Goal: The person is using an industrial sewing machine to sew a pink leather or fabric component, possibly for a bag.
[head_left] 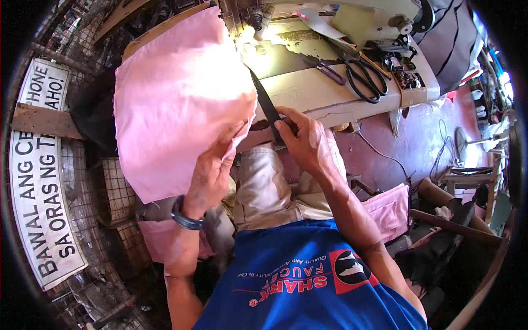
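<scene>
A large pink cloth panel (170, 104) lies over the left part of the sewing table and hangs toward me. My left hand (212, 170) is closed on its near right edge, thumb and fingers gripping the fabric. From the cloth's right edge by the lit needle area, a black strap (264, 99) runs down toward me. My right hand (305, 137) pinches the near end of this strap between thumb and fingers. The sewing machine (379, 10) stands at the far side; where cloth and strap meet under it, glare hides the detail.
On the table (308, 91) lie black-handled scissors (367, 82) and purple-handled thread snips (331, 72). Small metal parts fill a box (410, 82) at the right edge. Folded pink cloth (388, 212) sits at my right. Wire mesh and a white sign (47, 220) stand left; a fan (462, 144) is farther right.
</scene>
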Demonstrator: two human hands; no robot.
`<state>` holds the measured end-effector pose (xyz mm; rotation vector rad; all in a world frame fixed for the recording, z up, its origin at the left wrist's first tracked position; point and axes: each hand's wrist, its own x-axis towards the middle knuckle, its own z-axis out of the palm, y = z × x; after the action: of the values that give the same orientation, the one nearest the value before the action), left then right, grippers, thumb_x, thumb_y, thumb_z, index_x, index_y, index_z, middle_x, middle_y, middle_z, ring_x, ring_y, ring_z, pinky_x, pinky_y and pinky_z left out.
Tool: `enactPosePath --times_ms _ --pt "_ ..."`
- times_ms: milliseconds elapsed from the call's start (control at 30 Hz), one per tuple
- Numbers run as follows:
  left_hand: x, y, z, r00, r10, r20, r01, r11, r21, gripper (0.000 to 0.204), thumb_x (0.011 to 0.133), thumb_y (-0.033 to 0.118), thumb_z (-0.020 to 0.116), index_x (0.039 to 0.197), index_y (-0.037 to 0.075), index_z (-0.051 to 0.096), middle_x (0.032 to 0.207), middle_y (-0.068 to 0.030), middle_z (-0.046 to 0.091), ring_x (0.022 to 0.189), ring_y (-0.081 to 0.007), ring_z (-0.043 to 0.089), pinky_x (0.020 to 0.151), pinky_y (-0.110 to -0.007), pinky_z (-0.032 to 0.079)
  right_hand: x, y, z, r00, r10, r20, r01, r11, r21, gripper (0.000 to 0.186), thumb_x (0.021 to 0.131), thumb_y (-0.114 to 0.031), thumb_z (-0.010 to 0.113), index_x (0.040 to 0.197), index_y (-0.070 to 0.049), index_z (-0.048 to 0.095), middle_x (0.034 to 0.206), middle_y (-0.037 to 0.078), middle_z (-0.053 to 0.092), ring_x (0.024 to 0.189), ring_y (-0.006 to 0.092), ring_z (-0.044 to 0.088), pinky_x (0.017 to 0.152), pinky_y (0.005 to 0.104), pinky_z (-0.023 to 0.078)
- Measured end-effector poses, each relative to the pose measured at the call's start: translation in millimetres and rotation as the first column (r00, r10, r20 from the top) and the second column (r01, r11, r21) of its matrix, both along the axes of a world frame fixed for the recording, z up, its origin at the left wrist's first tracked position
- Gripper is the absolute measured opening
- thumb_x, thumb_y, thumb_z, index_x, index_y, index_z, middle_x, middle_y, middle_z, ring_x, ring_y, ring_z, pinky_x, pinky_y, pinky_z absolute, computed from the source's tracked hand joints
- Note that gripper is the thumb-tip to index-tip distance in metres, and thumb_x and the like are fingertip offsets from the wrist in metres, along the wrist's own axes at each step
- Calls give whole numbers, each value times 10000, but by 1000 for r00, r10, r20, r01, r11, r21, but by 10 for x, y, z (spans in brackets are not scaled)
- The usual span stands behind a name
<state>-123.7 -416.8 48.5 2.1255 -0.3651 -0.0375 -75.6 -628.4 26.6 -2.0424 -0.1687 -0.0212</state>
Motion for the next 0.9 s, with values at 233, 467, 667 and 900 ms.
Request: enactPosePath --times_ms 233,467,667,900 --pt "30 -164 -17 892 -315 322 21 744 668 497 894 74 565 1389 41 539 1373 -161 558 1313 -364 478 1135 -501 350 5 61 -110 1000 29 -2 -29 996 89 299 916 -155 603 1150 23 663 976 252 698 900 414 684 806 448 531" --pt "42 -251 -17 889 -352 293 27 680 733 408 890 76 512 1286 -1 578 1375 -212 518 1349 -390 435 1142 -580 313 -6 58 -188 990 53 131 -53 999 -4 307 926 -155 599 1173 18 658 1029 242 685 947 412 667 819 459 531" --pt "82 -187 -10 892 -375 254 98 708 700 403 896 86 515 1284 -3 580 1352 -216 526 1335 -379 452 1137 -557 327 -12 66 -124 976 148 162 -123 980 -155 263 939 -158 583 1151 -22 657 904 196 666 865 412 654 743 482 523" --pt "102 -213 106 873 -411 262 111 691 714 490 819 33 559 1308 5 589 1359 -182 542 1346 -376 452 1138 -514 352 70 5 -156 932 278 231 -219 943 -250 320 880 -77 564 1193 -43 623 872 177 658 795 405 654 691 475 531"
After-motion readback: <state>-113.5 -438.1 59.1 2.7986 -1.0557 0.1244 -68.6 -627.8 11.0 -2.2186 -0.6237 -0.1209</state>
